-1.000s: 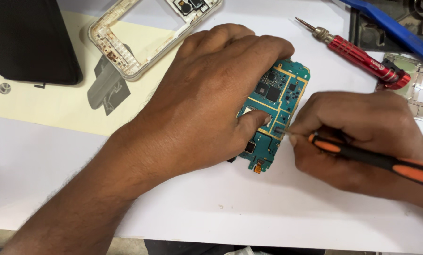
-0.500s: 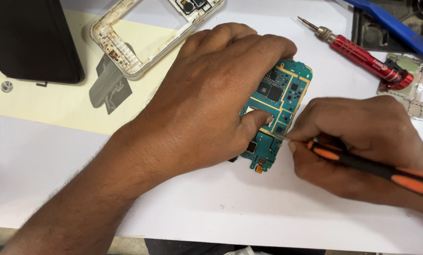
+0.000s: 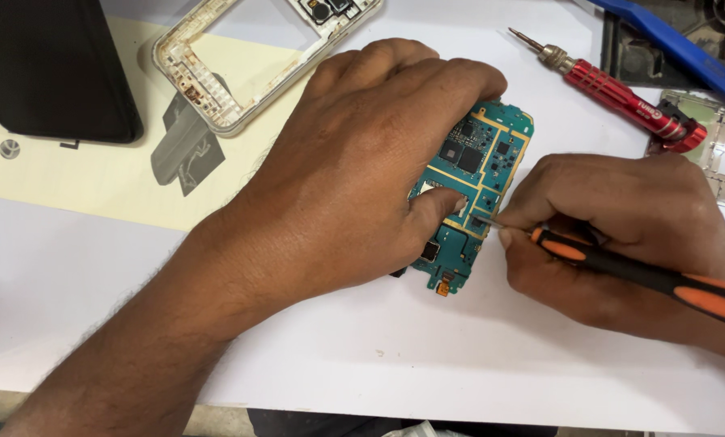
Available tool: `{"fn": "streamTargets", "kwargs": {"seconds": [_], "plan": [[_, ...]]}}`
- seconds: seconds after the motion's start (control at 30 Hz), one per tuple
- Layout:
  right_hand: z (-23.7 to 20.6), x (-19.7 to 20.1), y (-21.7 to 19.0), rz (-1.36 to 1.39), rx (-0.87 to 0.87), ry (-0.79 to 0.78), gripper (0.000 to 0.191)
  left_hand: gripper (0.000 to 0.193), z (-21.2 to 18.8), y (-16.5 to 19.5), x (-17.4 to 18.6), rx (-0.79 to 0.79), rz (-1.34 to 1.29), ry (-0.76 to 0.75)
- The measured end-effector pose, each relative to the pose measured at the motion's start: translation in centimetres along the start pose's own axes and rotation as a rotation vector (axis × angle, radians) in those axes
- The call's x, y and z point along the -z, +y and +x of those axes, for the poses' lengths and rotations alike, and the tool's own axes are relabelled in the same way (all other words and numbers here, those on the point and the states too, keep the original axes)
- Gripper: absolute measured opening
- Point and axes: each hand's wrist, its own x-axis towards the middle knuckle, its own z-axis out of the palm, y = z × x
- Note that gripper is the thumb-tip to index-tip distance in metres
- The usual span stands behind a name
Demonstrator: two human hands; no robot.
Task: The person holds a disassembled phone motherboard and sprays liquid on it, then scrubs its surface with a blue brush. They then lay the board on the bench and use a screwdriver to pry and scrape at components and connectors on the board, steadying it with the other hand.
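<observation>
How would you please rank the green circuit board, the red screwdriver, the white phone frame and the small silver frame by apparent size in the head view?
1. white phone frame, though its top is cut off
2. red screwdriver and green circuit board: alike, since the left hand hides part of the board
3. small silver frame, partly cut off

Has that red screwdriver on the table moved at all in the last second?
No. The red screwdriver lies beside the metal frame just as before.
</observation>
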Motion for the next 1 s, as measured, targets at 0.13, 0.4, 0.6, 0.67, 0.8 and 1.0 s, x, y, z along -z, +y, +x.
{"fn": "streamTargets", "kwargs": {"seconds": [0.13, 0.4, 0.6, 0.67, 0.8, 1.0], "plan": [[-0.09, -0.04, 0.08, 0.052, 0.025, -0.036, 0.015, 0.06, 0.01, -0.01, -0.06, -0.006, 0.011, 0.002], [0.45, 0.23, 0.07, -0.021, -0.103, 0.025, 0.008, 0.06, -0.02, -0.04, 0.0, -0.004, 0.01, 0.001], [0.67, 0.55, -0.04, -0.038, -0.194, -0.026, 0.009, 0.06, 0.01, -0.03, -0.11, -0.019, 0.023, 0.012], [0.64, 0.49, 0.01, -0.022, -0.17, -0.018, 0.008, 0.06, -0.07, -0.03, -0.03, -0.009, 0.017, 0.008], [0.54, 0.31, 0.27, 0.003, -0.126, 0.019, 0.008, 0.06, 0.0, -0.02, 0.04, -0.006, 0.015, -0.001], [0.51, 0.44, 0.36, -0.016, -0.141, -0.015, 0.009, 0.06, 0.02, 0.06, 0.08, -0.014, 0.024, 0.008]]}}
